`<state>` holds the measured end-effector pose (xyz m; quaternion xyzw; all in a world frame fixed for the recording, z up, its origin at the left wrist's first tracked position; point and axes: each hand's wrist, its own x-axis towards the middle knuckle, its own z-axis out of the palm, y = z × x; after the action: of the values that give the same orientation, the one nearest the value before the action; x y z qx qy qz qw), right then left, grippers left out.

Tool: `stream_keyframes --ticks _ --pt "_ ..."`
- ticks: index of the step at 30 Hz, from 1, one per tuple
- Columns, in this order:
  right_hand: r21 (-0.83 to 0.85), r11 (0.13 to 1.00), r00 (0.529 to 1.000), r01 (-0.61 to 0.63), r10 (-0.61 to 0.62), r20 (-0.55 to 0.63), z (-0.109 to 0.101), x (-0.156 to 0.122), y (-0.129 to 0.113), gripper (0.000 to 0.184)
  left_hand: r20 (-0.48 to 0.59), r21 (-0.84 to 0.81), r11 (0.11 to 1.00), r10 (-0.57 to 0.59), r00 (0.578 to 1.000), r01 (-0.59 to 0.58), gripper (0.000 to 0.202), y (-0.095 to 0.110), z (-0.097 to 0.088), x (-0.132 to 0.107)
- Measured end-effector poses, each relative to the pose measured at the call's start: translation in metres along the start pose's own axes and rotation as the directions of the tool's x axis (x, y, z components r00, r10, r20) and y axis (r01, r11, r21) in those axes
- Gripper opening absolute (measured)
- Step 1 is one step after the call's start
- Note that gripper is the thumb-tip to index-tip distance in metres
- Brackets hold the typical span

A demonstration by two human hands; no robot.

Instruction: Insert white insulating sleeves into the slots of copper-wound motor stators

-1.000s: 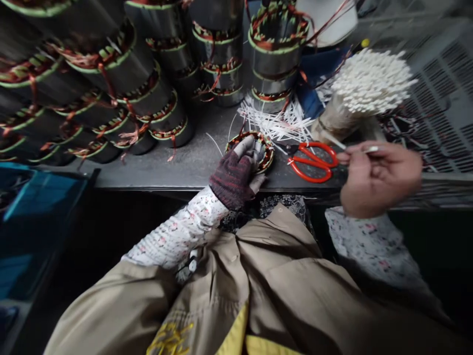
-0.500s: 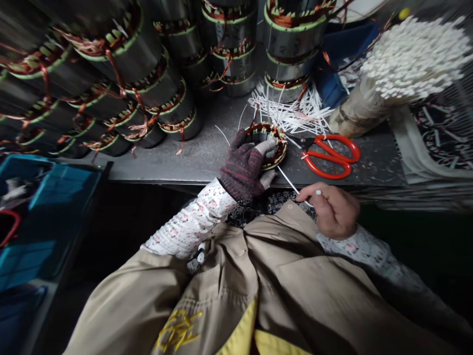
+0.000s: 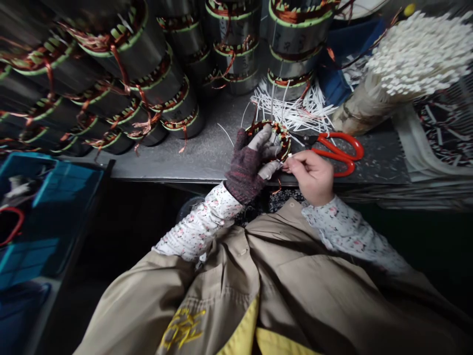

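Note:
A small motor stator (image 3: 277, 132) with copper windings and green slot liners lies on the dark bench near its front edge. My left hand (image 3: 251, 160), in a dark knitted glove with pale fingertips, is wrapped over the stator's near rim and grips it. My bare right hand (image 3: 312, 175) is closed in a pinch on a thin white sleeve tube (image 3: 288, 157), with its tip at the stator's right edge, close to my left thumb. Red-handled scissors (image 3: 338, 148) lie just behind my right hand.
Stacks of wound stators (image 3: 148, 74) fill the back and left of the bench (image 3: 207, 153). A bundle of white tubes (image 3: 414, 54) stands at the right, loose white pieces (image 3: 295, 106) in front of it. A blue bin (image 3: 44, 197) sits lower left.
My right hand drew a white tube from near the bundle, swung down past the bench edge, then came up to the stator's right side. My left hand stayed on the stator.

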<state>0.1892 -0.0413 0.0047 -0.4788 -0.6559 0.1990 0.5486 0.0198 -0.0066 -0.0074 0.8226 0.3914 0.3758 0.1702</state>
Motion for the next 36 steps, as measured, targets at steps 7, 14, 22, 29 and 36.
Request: stream_keyframes --ticks 7,14,22,29,36 --pt "-0.086 0.996 0.994 -0.011 0.020 0.107 -0.009 -0.001 -0.020 0.024 -0.017 -0.060 0.998 -0.007 1.000 0.006 0.021 -0.002 -0.007 0.003" --pt "-0.267 0.956 0.992 0.120 -0.105 0.071 -0.002 0.006 -0.009 0.025 -0.067 -0.159 0.985 0.055 0.996 -0.066 0.023 -0.006 -0.007 0.005" --pt "-0.220 0.968 0.992 0.123 -0.114 0.053 -0.006 0.002 -0.016 0.025 -0.120 -0.186 0.977 0.078 0.990 -0.099 0.023 -0.004 -0.008 0.004" --pt "-0.333 0.940 0.995 0.075 -0.051 0.080 0.000 0.010 -0.010 0.022 -0.148 -0.141 0.974 0.157 0.976 -0.178 0.022 -0.006 -0.008 0.006" --pt "-0.319 0.948 0.951 0.012 0.088 0.297 -0.013 0.019 -0.037 0.032 -0.084 -0.035 0.990 0.136 0.987 -0.140 0.028 -0.003 -0.009 0.007"
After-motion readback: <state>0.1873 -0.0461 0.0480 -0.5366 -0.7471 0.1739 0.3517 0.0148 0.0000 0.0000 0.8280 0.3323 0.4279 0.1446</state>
